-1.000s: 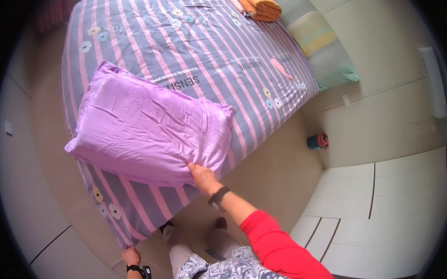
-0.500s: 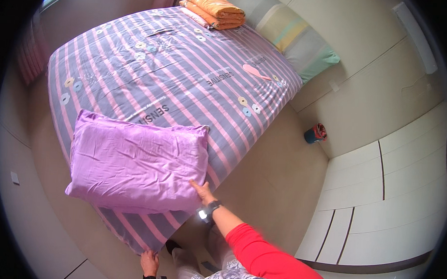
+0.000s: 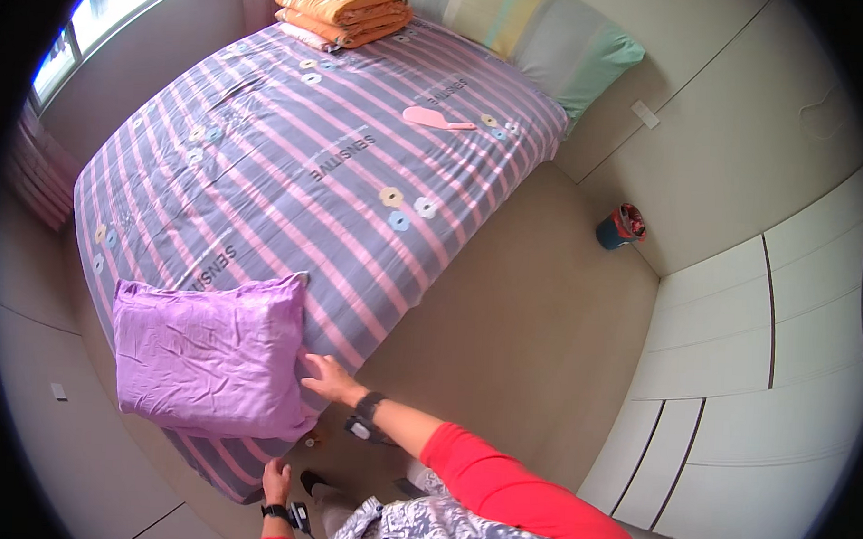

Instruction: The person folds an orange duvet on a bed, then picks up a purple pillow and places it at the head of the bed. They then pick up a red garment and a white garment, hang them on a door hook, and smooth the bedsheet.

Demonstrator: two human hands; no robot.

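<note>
A purple pillow (image 3: 210,357) with a wrinkled case lies flat on the near end of the bed, over a grey-and-pink striped bed sheet (image 3: 347,238). My right hand (image 3: 331,378) is at the pillow's right side, fingers apart, with nothing in its grasp. Close to the sheet's near corner, below the pillow, is my left hand (image 3: 276,481). Its fingers are curled together by the sheet's edge; what they hold, if anything, is hidden. Each wrist wears a dark strap with a small device.
Folded orange quilts (image 3: 345,12) are stacked at the far end, beside a striped pillow (image 3: 544,45). A pink paddle-shaped item (image 3: 432,117) lies on the sheet. A lined bin (image 3: 620,229) stands on the floor by the wall; a white panelled cabinet (image 3: 703,374) is at right.
My right hand has come off the pillow's right edge and moved left. The left hand has shifted up slightly from the sheet's corner. The view has turned, moving the pillow lower and left.
</note>
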